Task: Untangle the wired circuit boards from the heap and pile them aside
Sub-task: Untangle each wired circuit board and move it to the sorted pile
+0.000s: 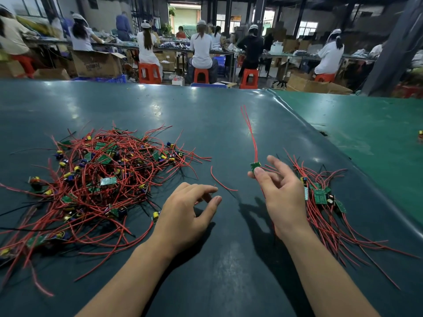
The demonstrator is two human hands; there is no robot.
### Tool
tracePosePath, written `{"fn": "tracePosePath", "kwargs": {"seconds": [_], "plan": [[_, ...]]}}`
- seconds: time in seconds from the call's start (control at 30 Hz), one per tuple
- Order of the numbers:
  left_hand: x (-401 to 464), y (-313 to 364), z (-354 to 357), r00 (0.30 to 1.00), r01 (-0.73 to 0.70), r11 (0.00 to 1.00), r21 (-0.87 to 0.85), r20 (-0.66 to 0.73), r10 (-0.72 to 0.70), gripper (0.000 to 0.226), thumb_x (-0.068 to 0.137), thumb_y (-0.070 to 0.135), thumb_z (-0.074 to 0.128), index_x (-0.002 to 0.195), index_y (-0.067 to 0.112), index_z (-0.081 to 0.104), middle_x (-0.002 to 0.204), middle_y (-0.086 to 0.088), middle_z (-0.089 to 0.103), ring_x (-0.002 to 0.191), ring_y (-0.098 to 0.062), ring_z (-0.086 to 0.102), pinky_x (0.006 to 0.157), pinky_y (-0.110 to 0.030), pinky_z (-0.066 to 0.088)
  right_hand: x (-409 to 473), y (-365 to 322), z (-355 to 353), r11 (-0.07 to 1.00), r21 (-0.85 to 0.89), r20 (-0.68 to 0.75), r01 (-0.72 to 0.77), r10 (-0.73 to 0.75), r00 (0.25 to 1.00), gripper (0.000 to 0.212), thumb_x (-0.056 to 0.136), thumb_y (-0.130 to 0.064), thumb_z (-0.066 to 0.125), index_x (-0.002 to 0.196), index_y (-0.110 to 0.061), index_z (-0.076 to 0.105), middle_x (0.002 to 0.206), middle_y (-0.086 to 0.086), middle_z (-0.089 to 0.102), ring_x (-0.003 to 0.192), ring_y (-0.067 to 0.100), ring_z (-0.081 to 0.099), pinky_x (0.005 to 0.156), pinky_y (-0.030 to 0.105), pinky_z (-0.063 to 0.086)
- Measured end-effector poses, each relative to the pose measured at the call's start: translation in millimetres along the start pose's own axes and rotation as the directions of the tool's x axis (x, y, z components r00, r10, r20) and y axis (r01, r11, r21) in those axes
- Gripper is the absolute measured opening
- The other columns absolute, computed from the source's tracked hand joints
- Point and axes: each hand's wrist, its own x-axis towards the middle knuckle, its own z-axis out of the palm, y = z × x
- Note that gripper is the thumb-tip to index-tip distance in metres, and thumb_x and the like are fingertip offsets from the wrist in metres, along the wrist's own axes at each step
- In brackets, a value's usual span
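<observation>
Fingers (pixel 257 172) of the right hand (pixel 282 197) pinch a small green circuit board (pixel 255 166) held above the dark surface (pixel 206 124), its red wires (pixel 250 131) standing upward, with the sorted pile (pixel 325 202) just to the right. Left hand (pixel 183 213) hovers palm-down with loosely curled fingers holding nothing, beside the tangled heap (pixel 98 177) at left.

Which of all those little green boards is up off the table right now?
The small green board pinched by the right hand, its red wires pointing upward. The others lie in the big heap on the left or the smaller pile beside that hand.
</observation>
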Motion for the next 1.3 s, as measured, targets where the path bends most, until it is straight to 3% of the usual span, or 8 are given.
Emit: {"fn": "tracePosePath", "kwargs": {"seconds": [0.2,0.4,0.5,0.6,0.8,0.9,1.1,1.3], "plan": [[0.6,2.6,-2.1,1.0,0.022,1.0,-0.019,-0.009,-0.022,0.02,0.088,0.025,0.071,0.106,0.016,0.072,0.084,0.017,0.065,0.084,-0.013,0.059,0.077,-0.007,0.036,-3.7,-12.9,0.7,0.956,0.28,0.016,-0.083,0.082,0.997,0.01,0.091,-0.001,0.062,0.092,-0.011,0.063,0.083,0.006,0.073,0.054,0.01,0.059,0.044,0.02,0.044],[1.8,2.2,-1.9,0.994,0.036,0.999,-0.034,-0.103,-0.039,0.02,0.088,0.027,0.067,0.105,0.017,0.072,0.083,0.014,0.063,0.082,-0.009,0.056,0.077,-0.018,0.041,1.0,-21.1,-0.7,0.813,0.569,-0.274,0.124,0.045,0.961,0.025,0.09,0.011,0.058,0.092,-0.013,0.049,0.093,0.015,0.059,0.088,0.027,0.066,0.088,0.031,0.055],[2.7,1.2,-1.7,0.985,0.053,0.997,-0.058,-0.16,-0.062,0.024,0.086,0.029,0.063,0.104,0.016,0.071,0.082,0.015,0.062,0.08,-0.006,0.052,0.078,-0.019,0.042,4.0,-12.2,-5.9,0.736,0.673,-0.416,0.075,0.293,0.861,0.015,0.094,-0.002,0.061,0.096,-0.012,0.049,0.096,0.011,0.056,0.091,0.02,0.06,0.094,0.027,0.051],[2.6,-0.8,0.3,0.985,0.044,0.998,-0.044,-0.166,-0.051,0.023,0.086,0.028,0.063,0.102,0.016,0.072,0.081,0.015,0.062,0.079,-0.005,0.052,0.078,-0.019,0.042,-0.2,-5.3,-4.4,0.59,0.799,-0.286,-0.112,0.538,0.793,0.011,0.095,-0.003,0.059,0.086,-0.004,0.053,0.083,0.009,0.056,0.072,0.015,0.064,0.098,0.033,0.052],[3.4,-6.2,0.9,0.973,0.02,0.989,0.143,-0.229,0.014,0.018,0.085,0.026,0.063,0.094,0.015,0.073,0.082,0.009,0.068,0.082,-0.019,0.059,0.079,-0.039,0.047,-2.9,-1.1,4.1,0.689,0.671,-0.167,-0.273,0.5,0.85,0.005,0.093,-0.01,0.061,0.09,-0.008,0.058,0.077,0.007,0.063,0.059,0.015,0.066,0.055,0.024,0.056],[6.2,-14.7,-9.8,0.919,0.221,0.883,0.414,-0.391,-0.046,0.023,0.084,0.034,0.059,0.099,0.021,0.071,0.098,0.0,0.068,0.098,-0.03,0.055,0.082,-0.042,0.036,-4.5,-1.3,4.2,0.78,0.537,-0.151,-0.32,0.463,0.874,0.005,0.09,-0.013,0.063,0.087,-0.014,0.059,0.06,-0.001,0.062,0.045,0.01,0.056,0.042,0.019,0.043],[10.2,-37.9,-31.7,0.824,0.566,0.591,0.575,-0.363,-0.435,0.057,0.084,0.031,0.066,0.132,0.004,0.051,0.126,-0.021,0.055,0.116,-0.04,0.044,0.094,-0.05,0.033,-7.9,-4.1,6.5,0.83,0.445,-0.038,-0.336,0.393,0.919,0.009,0.09,-0.012,0.061,0.082,-0.014,0.057,0.055,-0.002,0.055,0.041,0.01,0.042,0.039,0.019,0.03],[10.1,-39.0,-33.5,0.816,0.551,0.494,0.673,-0.31,-0.489,0.026,0.089,0.024,0.058,0.111,0.014,0.067,0.106,-0.014,0.064,0.102,-0.036,0.052,0.087,-0.043,0.032,-9.6,-5.2,6.5,0.857,0.391,0.009,-0.337,0.362,0.932,0.008,0.09,-0.011,0.06,0.082,-0.013,0.059,0.055,-0.001,0.055,0.042,0.01,0.042,0.038,0.021,0.03]]}}
